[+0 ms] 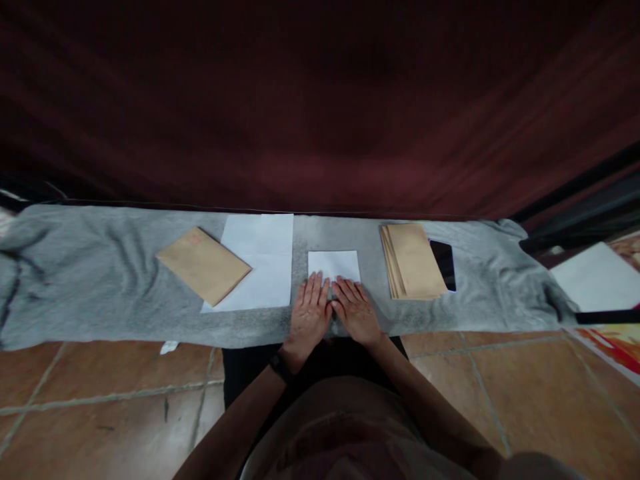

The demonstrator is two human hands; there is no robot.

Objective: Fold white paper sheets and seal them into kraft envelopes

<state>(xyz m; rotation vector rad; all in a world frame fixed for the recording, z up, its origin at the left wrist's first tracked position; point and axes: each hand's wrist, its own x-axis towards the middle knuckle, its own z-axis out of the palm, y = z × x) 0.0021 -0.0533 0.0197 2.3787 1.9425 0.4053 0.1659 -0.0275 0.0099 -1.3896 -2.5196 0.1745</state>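
Observation:
A small white sheet of paper (pixel 333 261), apparently folded, lies flat on the grey cloth in front of me. My left hand (pixel 311 308) rests palm down on its near left part, fingers stretched forward. Beside it, thumbs nearly touching, my right hand (pixel 356 310) lies flat on the near right part with its fingers stretched out. Both hands cover the paper's near edge. To the left are larger white sheets (pixel 267 280), partly under brown envelopes (pixel 203 265). On the right sits a fanned stack of brown envelopes (pixel 413 260).
A dark-screened phone (pixel 443 265) lies beside the right stack, partly under it. The grey cloth (pixel 120 320) covers a narrow table with a dark red curtain (pixel 320 120) behind it. A white sheet (pixel 600 277) is at the far right. Tiled floor (pixel 100 400) shows below.

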